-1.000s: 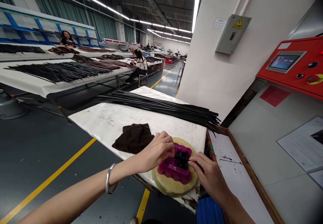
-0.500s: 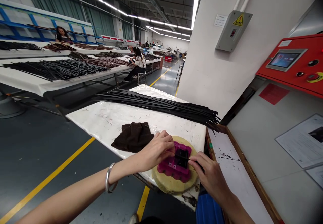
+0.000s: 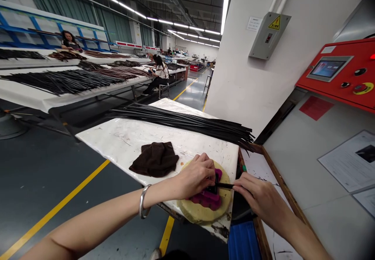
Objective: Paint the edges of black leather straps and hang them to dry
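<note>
A narrow black strap (image 3: 226, 186) is stretched between my two hands. My right hand (image 3: 259, 193) is closed and pinches its right part beyond the edge of the round pad. My left hand (image 3: 197, 178) is closed at the strap's other end, over a black block (image 3: 213, 189) that it partly covers. The block sits in a magenta scalloped holder (image 3: 208, 202), and the holder rests on a round yellowish pad (image 3: 191, 212) at the table's near corner. My left fingertips are partly hidden behind the hand.
A crumpled dark brown cloth (image 3: 154, 159) lies left of the pad. Many black straps (image 3: 181, 120) lie across the far side of the white table (image 3: 114, 137). A red control panel (image 3: 340, 70) stands at the right; two people sit at tables further back.
My right hand has moved right, and more of the strap shows between the hands. My left hand has shifted right over the black block, covering more of the holder.
</note>
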A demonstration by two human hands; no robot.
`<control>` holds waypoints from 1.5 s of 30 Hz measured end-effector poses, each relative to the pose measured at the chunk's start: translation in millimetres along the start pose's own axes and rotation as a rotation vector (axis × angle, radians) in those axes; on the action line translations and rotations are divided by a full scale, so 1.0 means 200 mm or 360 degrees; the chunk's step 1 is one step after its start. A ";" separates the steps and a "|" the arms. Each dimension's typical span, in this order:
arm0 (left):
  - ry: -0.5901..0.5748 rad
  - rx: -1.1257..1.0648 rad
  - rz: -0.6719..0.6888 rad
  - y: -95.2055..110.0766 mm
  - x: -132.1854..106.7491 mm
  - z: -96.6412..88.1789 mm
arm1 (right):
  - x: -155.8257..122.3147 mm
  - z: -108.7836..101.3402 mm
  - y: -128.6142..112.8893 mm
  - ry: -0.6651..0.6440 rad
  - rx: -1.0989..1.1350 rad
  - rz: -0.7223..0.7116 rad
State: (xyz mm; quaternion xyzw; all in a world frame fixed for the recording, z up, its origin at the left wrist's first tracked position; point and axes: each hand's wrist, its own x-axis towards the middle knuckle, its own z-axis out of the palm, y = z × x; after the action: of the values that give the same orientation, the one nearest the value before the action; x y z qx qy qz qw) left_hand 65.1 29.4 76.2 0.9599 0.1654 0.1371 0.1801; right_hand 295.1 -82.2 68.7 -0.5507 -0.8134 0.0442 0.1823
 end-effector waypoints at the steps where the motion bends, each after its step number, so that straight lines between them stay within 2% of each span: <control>1: 0.0000 0.0011 0.0003 0.01 0.01 0.00 | 0.01 -0.04 0.00 -0.0029 -0.0073 -0.0023; 7: 0.0053 0.0068 0.0014 0.02 0.02 -0.03 | 0.12 -0.20 -0.02 -0.0100 -0.0370 -0.0243; 14: 0.0045 0.0013 0.0060 0.04 0.05 0.04 | 0.19 -0.26 -0.04 -0.0118 -0.0459 -0.0513; 16: 0.0047 -0.0046 0.0067 0.04 0.07 0.05 | 0.19 -0.28 -0.05 -0.0117 -0.0484 -0.0519; 18: 0.0055 -0.0198 0.0072 0.03 0.09 0.05 | 0.19 -0.31 -0.05 -0.0134 -0.0487 -0.0434; 21: -0.0015 -0.0714 0.0018 -0.01 0.12 0.00 | 0.16 -0.35 -0.01 -0.0172 -0.0328 -0.0267; 23: -0.0169 -0.1211 -0.0087 -0.05 0.13 -0.04 | 0.13 -0.33 0.02 -0.0100 -0.0122 -0.0272; 26: -0.0419 -0.1726 -0.0289 -0.09 0.14 -0.10 | 0.07 -0.24 0.05 0.0207 0.0150 -0.0393; 30: -0.0560 -0.1703 -0.0419 -0.10 0.13 -0.17 | 0.03 -0.05 0.02 0.0582 0.0408 -0.0440; 32: -0.0452 -0.1581 -0.0449 -0.13 0.11 -0.22 | 0.02 0.03 0.00 0.0665 0.0561 -0.0334; 33: -0.0328 -0.1504 -0.0475 -0.14 0.09 -0.25 | 0.02 0.05 -0.01 0.0679 0.0633 -0.0248; 37: 0.0310 -0.1274 -0.0694 -0.22 -0.01 -0.31 | 0.02 0.13 -0.05 0.0619 0.0848 0.0122; 40: 0.0587 -0.1298 -0.0861 -0.25 -0.12 -0.27 | 0.02 0.17 -0.07 0.0582 0.0874 0.0205; 45: 0.0858 -0.1412 -0.1012 -0.23 -0.30 -0.13 | 0.03 0.26 -0.08 0.0607 0.0805 0.0189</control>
State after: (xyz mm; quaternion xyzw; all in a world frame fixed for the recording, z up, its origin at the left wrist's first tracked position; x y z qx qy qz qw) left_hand -9.6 56.0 69.8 0.6284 0.4108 0.3707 0.5468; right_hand 260.0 -76.8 25.8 -0.5327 -0.6942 0.1516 0.4597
